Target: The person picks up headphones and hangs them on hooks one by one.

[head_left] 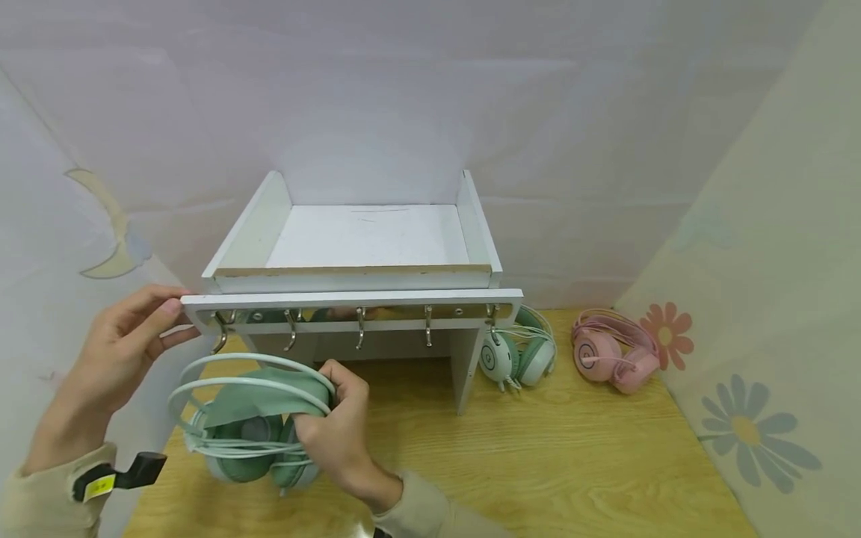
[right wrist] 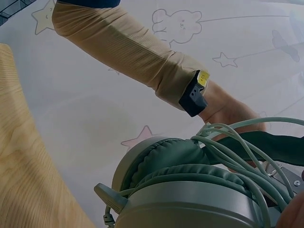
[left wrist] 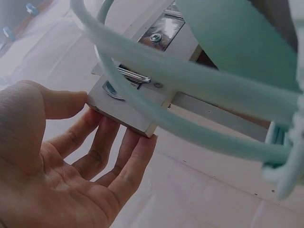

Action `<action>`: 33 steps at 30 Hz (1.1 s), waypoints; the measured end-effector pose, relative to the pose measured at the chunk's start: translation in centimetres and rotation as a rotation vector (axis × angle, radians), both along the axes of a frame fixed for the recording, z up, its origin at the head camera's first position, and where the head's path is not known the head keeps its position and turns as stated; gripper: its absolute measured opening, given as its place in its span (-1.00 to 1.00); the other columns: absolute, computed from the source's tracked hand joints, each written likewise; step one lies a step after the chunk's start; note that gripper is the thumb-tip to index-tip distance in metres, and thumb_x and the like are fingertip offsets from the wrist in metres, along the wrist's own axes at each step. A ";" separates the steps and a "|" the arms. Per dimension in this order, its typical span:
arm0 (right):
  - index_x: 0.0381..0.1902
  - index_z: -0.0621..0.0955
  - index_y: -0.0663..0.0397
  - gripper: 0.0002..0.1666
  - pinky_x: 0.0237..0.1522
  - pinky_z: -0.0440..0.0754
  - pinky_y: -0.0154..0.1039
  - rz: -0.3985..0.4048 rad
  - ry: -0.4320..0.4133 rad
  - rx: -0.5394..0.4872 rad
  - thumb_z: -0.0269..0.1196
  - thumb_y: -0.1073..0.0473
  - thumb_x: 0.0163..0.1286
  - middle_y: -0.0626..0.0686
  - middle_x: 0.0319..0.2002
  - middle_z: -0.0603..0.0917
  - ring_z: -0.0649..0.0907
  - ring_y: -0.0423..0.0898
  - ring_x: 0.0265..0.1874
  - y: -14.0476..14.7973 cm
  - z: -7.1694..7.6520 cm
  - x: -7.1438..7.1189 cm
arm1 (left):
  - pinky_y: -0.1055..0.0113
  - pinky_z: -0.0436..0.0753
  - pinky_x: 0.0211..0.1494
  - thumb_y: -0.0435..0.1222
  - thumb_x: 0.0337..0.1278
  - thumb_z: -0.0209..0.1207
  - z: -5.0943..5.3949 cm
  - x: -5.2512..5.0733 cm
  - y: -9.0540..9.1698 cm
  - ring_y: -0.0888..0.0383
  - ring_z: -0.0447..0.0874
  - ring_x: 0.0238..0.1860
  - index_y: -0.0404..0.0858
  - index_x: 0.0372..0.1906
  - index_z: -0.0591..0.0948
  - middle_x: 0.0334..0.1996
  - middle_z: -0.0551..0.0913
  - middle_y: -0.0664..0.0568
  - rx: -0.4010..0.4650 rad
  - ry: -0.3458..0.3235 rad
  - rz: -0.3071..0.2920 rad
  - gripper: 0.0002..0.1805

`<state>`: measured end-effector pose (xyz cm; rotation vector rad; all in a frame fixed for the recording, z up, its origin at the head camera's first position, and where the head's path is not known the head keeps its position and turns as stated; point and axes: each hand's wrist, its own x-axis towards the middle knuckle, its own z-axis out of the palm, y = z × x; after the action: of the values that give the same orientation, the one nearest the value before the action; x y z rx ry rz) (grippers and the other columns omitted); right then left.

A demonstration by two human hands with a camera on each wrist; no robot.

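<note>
Green over-ear headphones (head_left: pixel 245 465) hang from my right hand (head_left: pixel 344 433), which grips them by the headband at the front left of a white shelf (head_left: pixel 366 282). Their cable is looped in a bundle by the ear cups. My left hand (head_left: pixel 124 347) holds the left end of the shelf's hook rail (head_left: pixel 397 300); in the left wrist view, thumb and fingertips lie on opposite sides of the board end (left wrist: pixel 130 111). Several metal hooks (head_left: pixel 361 329) line the rail. The headband is just below the leftmost hook (head_left: pixel 220 334), apart from it in the head view.
On the wooden table (head_left: pixel 538 463), another pair of green headphones (head_left: pixel 498 360) lies right of the shelf. Pink headphones (head_left: pixel 599 355) lie farther right. Walls of printed sheeting (head_left: pixel 753 314) enclose the back and sides.
</note>
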<state>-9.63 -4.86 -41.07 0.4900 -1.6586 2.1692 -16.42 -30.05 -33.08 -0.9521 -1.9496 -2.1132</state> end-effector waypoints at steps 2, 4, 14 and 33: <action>-0.55 0.40 0.18 -0.68 -0.59 0.21 -0.56 0.001 0.000 -0.004 0.07 0.68 -0.08 0.03 -0.72 0.23 0.23 -0.39 -0.66 -0.3 0.0 -0.1 | 0.36 0.80 0.18 -0.66 0.61 -0.21 0.1 0.1 -0.1 0.16 0.81 0.09 -0.67 0.20 0.51 0.05 0.75 -0.02 -0.009 0.002 -0.003 -0.67; -0.56 0.40 0.18 -0.68 -0.59 0.20 -0.55 0.001 0.005 -0.009 0.08 0.68 -0.08 0.04 -0.72 0.23 0.23 -0.39 -0.67 -0.6 0.1 -0.1 | 0.37 0.80 0.18 -0.65 0.62 -0.20 0.1 0.1 -0.1 0.19 0.80 0.09 -0.64 0.20 0.52 0.05 0.75 0.01 -0.032 0.002 0.010 -0.67; -0.56 0.41 0.18 -0.69 -0.59 0.18 -0.54 0.002 -0.047 0.004 0.14 0.66 -0.02 0.03 -0.73 0.23 0.21 -0.39 -0.67 -1.6 0.1 -0.3 | 0.36 0.78 0.21 -0.67 0.61 -0.21 0.1 -0.1 -0.5 0.18 0.80 0.13 -0.58 0.22 0.55 0.10 0.71 -0.06 -0.007 -0.009 -0.040 -0.63; -0.58 0.42 0.16 -0.68 -0.64 0.22 -0.57 -0.032 -0.060 0.042 0.27 0.58 0.12 0.12 -0.71 0.34 0.25 -0.43 -0.69 -3.1 -1.5 -2.2 | 0.37 0.78 0.21 -0.68 0.60 -0.23 -0.3 -0.3 -0.7 0.17 0.80 0.15 -0.60 0.23 0.54 0.11 0.71 -0.07 0.019 -0.027 -0.044 -0.62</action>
<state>-11.81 -7.92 -42.55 0.4107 -1.7343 2.1505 -16.67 -30.80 -33.36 -0.9772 -1.9348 -2.1755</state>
